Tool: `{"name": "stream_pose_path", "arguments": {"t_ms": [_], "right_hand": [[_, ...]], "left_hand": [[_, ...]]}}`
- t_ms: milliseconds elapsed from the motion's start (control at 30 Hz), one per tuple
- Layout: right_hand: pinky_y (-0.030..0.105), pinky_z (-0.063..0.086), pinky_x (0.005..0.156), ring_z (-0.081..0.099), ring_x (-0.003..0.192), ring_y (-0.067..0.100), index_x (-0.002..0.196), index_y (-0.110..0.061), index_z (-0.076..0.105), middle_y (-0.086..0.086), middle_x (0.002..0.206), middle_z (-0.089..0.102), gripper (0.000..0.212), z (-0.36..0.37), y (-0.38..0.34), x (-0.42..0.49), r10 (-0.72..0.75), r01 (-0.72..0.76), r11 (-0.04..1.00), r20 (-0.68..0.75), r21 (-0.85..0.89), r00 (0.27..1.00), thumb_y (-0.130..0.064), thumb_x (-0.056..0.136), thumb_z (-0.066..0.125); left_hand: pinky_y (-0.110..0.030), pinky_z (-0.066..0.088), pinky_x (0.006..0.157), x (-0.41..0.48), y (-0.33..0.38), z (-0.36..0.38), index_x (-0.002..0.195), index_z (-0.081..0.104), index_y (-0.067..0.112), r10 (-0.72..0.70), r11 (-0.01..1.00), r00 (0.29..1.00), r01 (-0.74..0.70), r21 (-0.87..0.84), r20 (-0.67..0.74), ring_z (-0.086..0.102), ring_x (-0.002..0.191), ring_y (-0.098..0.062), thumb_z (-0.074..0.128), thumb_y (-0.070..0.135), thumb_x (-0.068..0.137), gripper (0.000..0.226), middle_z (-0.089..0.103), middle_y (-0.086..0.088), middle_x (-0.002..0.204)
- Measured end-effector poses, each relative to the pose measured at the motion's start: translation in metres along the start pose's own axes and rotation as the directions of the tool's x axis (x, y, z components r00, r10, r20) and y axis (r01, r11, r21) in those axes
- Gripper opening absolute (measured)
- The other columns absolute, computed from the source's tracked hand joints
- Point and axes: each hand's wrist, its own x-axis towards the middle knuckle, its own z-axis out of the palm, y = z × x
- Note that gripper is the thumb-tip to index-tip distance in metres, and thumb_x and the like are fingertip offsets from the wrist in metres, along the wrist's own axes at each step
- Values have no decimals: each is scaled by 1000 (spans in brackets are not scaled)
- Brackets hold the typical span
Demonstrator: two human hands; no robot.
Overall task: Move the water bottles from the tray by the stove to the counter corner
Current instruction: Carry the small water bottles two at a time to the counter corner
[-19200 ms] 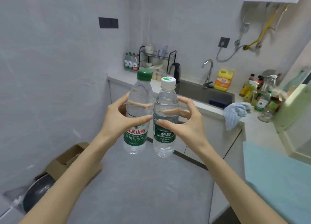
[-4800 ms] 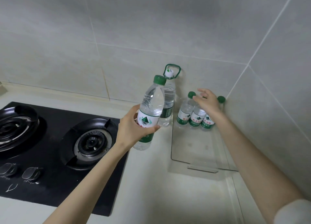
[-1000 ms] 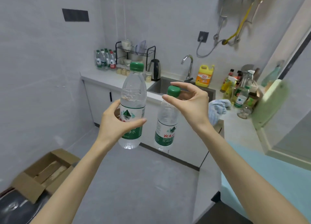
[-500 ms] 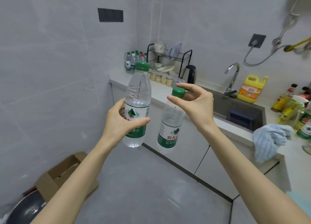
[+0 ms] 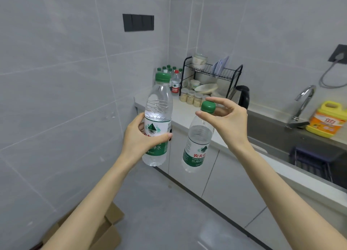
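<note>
Two water bottles are being held in mid-air over the grey floor, in front of the counter (image 5: 180, 116) and not yet on it.

Item 1: the larger bottle (image 5: 158, 103), with a green top and a green-and-white label, is standing upright in the left hand (image 5: 139, 139). The fingers and thumb are wrapping round its labelled middle.

Item 2: the smaller bottle (image 5: 197, 146), with the same label colours, is hanging slightly tilted from the right hand (image 5: 229, 122). The thumb and fingertips are pinching its green cap (image 5: 208, 106) from above. The two bottles are hanging side by side without touching.

Item 3: a cluster of bottles (image 5: 171, 75) is standing in the far counter corner against the tiled walls. Most have green caps and one has a red cap.

Item 4: a black dish rack (image 5: 212, 71) is standing just beside that cluster and is carrying bowls and plates. A row of small jars (image 5: 190, 98) is sitting in front of it.

Item 5: a dark kettle (image 5: 243, 96) is standing between the rack and the sink (image 5: 281, 137).

Item 6: a chrome faucet (image 5: 303, 103) is rising behind the sink, with a yellow jug (image 5: 325, 118) beside it.

Item 7: a black switch panel (image 5: 138, 22) is sitting high on the left wall.

Item 8: a cardboard box (image 5: 110, 229) is lying open on the floor under the left forearm.
</note>
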Motion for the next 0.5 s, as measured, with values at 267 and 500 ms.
{"name": "stream_pose_path", "arguments": {"t_ms": [267,500], "right_hand": [[28,59,79,74,83,13,103,-14,73,3,88,77,41,53,63,99,43,-44,999,39,19,998,-10,65,88],[34,59,83,74,81,12,103,-17,73,-2,86,77,43,97,122,209,59,-60,998,108,0,992,-14,63,90]], "left_hand": [[-15,54,75,112,-45,3,100,61,37,-34,999,999,34,20,-40,69,88,0,92,15,56,58,73,15,96],[-11,53,72,226,-77,21,108,58,32,-77,996,996,79,44,-50,67,86,5,92,16,57,64,71,14,101]]}}
